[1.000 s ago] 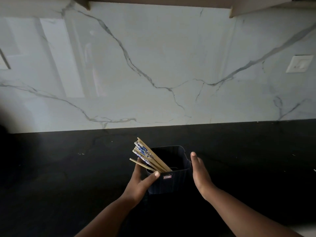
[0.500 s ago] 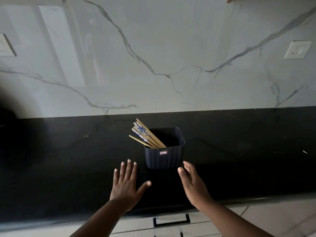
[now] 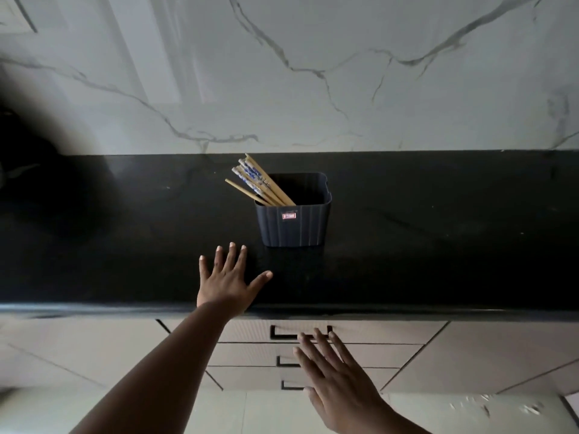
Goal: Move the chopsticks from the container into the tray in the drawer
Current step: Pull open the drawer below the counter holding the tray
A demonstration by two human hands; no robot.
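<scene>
Head view: chopsticks (image 3: 260, 183) stand leaning left in dark container (image 3: 293, 225) on black counter (image 3: 438, 245). Left hand (image 3: 227, 281) flat on counter, fingers spread, empty, near container. Right hand (image 3: 336, 385) spread, empty, fingertips at top drawer (image 3: 376, 332) handle (image 3: 282, 335). Drawers closed.

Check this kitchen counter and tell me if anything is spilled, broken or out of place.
Nothing stands out. The chopsticks lean left inside the upright dark container on the black countertop; no spills, and the drawers are shut.
</scene>
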